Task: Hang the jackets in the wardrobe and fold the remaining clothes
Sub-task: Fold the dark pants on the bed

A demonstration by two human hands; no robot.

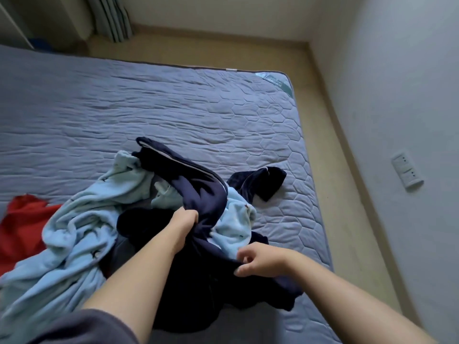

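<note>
A heap of clothes lies on the near part of a grey quilted mattress (pixel 173 108). On top is a dark navy garment (pixel 193 184) with a pale stripe along one long part. My left hand (pixel 185 224) is closed on a bunch of its fabric in the middle of the heap. My right hand (pixel 260 263) pinches the navy cloth lower and to the right, fingers curled on an edge. Under and around it spreads a light blue fleece garment (pixel 74 232) with small dark marks. A red garment (pixel 22 224) lies at the left edge, partly hidden.
The mattress's far and right edges border a beige floor strip (pixel 330 150). A white wall (pixel 397 95) with a socket plate (pixel 407 172) stands at the right. Grey-green curtains (pixel 111 18) hang at the back left beside a pale cabinet edge (pixel 12 23).
</note>
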